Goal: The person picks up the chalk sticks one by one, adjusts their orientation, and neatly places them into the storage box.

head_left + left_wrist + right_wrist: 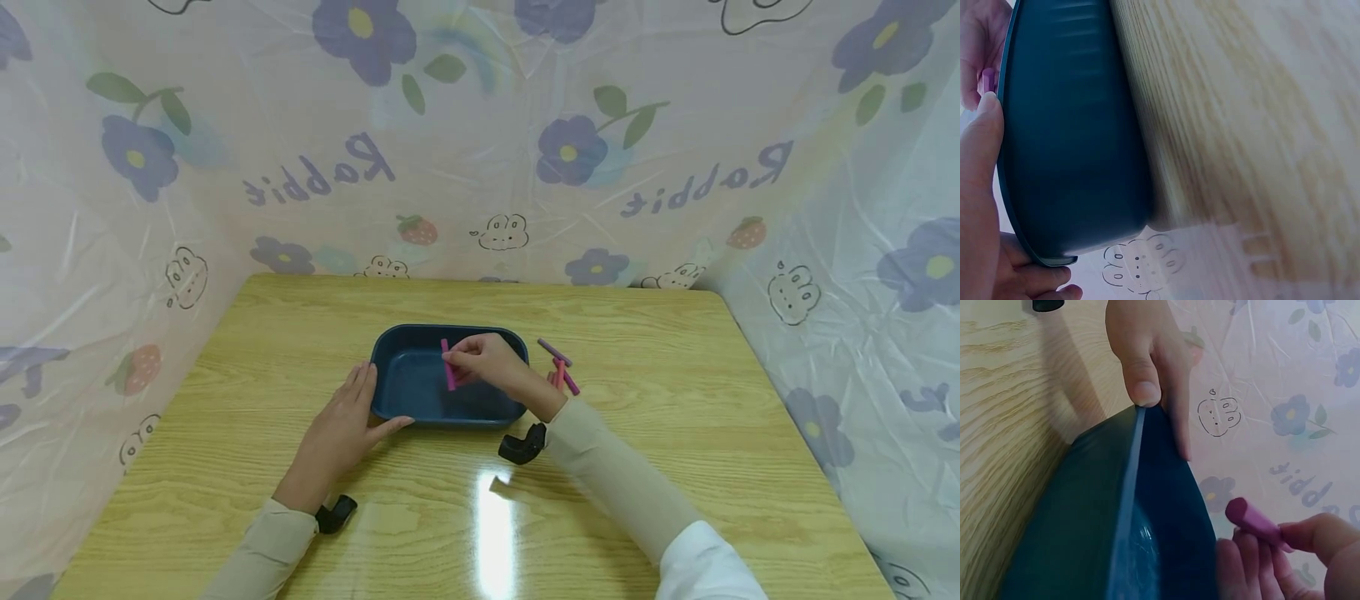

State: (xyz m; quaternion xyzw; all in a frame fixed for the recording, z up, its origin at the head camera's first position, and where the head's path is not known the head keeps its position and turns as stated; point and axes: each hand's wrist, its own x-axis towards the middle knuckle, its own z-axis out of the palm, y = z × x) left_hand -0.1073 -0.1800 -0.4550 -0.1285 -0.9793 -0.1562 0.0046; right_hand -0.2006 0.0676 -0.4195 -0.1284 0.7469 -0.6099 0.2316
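Observation:
A dark blue rectangular tray [442, 422] with rounded corners stands on the table. My right hand [489, 365] is over it, pinching a slim, round magenta stick [451, 381] between thumb and fingertips. The right wrist view shows the stick's flat round end [1235, 510] pointing out past the curled fingers. At the tray's left end, my left hand [337, 433] rests against the rim, thumb spread along the front edge and fingers extended along the side. The left wrist view has its thumb [986, 128] on the rim.
Right of the tray lie several loose sticks, among them a purple one [553, 351] and a coral one [560, 375], partly behind my right hand. A wood-grain table [645, 517] carries everything. Patterned cloth [465, 167] hangs behind it and at both sides.

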